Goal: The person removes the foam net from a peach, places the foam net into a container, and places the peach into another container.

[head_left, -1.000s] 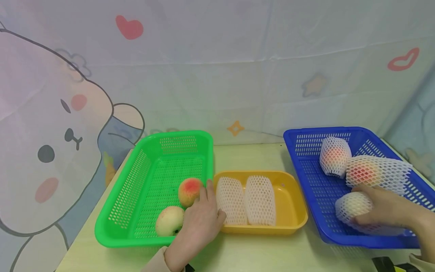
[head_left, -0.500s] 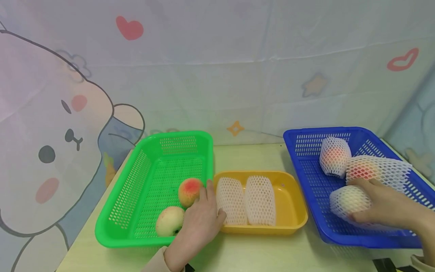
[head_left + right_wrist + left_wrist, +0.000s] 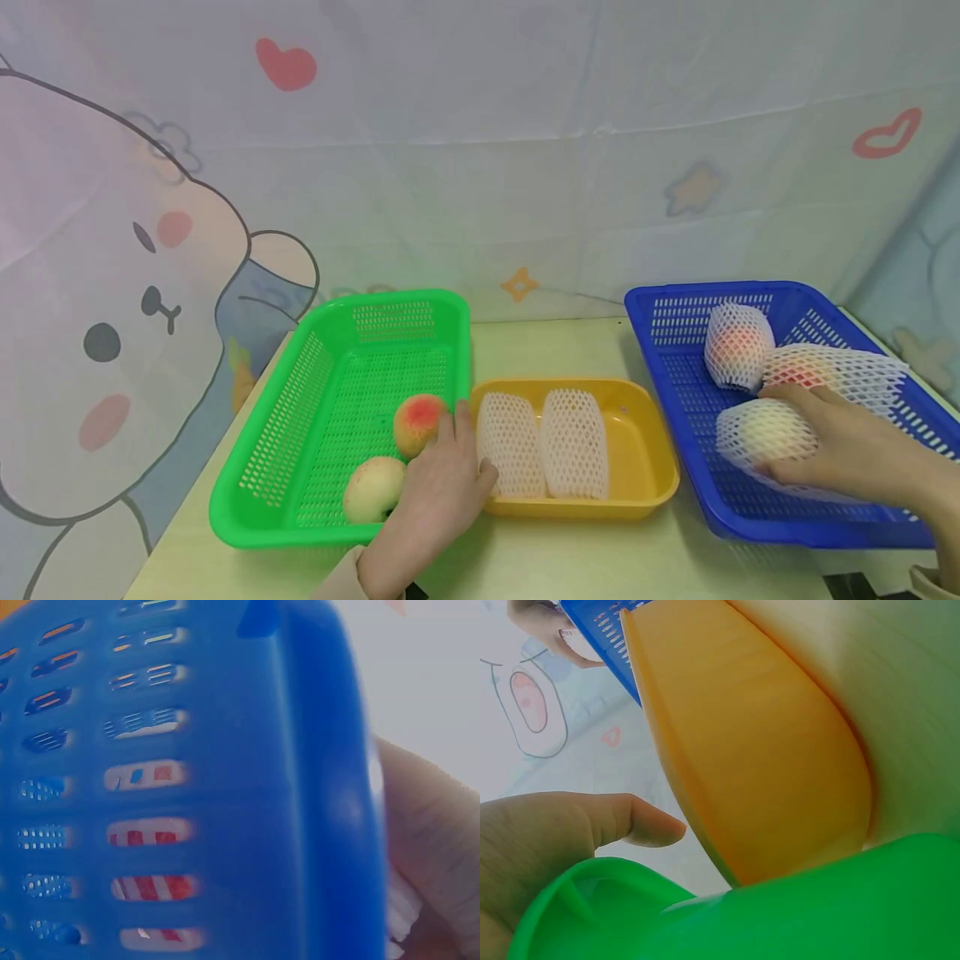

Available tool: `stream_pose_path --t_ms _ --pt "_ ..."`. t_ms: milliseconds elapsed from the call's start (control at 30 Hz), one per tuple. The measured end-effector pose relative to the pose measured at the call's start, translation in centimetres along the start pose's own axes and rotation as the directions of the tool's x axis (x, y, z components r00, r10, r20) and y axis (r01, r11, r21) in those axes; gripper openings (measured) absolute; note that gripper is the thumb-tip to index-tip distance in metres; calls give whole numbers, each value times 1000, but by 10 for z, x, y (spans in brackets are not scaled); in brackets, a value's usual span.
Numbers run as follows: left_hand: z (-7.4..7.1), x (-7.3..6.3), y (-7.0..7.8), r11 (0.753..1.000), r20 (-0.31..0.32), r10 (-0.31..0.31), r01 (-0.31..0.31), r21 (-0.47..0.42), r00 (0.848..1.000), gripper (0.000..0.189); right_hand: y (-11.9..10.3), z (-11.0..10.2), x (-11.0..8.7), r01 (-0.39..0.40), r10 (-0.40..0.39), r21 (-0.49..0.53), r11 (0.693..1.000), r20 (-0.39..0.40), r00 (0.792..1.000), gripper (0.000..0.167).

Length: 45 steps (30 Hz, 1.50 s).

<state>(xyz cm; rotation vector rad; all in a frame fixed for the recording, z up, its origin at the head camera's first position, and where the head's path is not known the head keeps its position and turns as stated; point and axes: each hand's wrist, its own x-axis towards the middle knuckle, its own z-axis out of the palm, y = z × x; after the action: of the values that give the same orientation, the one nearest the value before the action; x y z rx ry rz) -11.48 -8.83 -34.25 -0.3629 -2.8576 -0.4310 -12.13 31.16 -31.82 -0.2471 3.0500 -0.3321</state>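
Note:
My right hand (image 3: 847,446) grips a peach in a white foam net (image 3: 772,437), low inside the blue basket (image 3: 738,529). Behind it lie two more netted peaches, one upright-looking (image 3: 738,346) and one whose net (image 3: 870,379) trails toward the right wall. My left hand (image 3: 442,492) rests over the right rim of the green basket (image 3: 255,533), fingers fairly straight, its fingertips beside a red-topped peach (image 3: 418,423). A paler peach (image 3: 372,492) sits nearer the front, partly behind that wrist. In the right wrist view, the basket wall hides most of the gripped fruit.
A yellow tray (image 3: 637,442) stands between the baskets, holding two flat white foam nets (image 3: 573,446). Bare pale tabletop (image 3: 570,558) shows in front of it. A printed cloth (image 3: 480,167) hangs behind the table.
The right hand has shifted slightly left inside the blue basket, bringing the netted peach with it. My left hand and the fruit in the green basket have stayed put.

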Motion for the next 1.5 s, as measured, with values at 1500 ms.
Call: stream_pose_path --t_ms 1500 --pt "-18 -5 5 999 -1 23 -23 -30 1000 62 -20 -5 -2 108 -98 117 987 -88 991 88"
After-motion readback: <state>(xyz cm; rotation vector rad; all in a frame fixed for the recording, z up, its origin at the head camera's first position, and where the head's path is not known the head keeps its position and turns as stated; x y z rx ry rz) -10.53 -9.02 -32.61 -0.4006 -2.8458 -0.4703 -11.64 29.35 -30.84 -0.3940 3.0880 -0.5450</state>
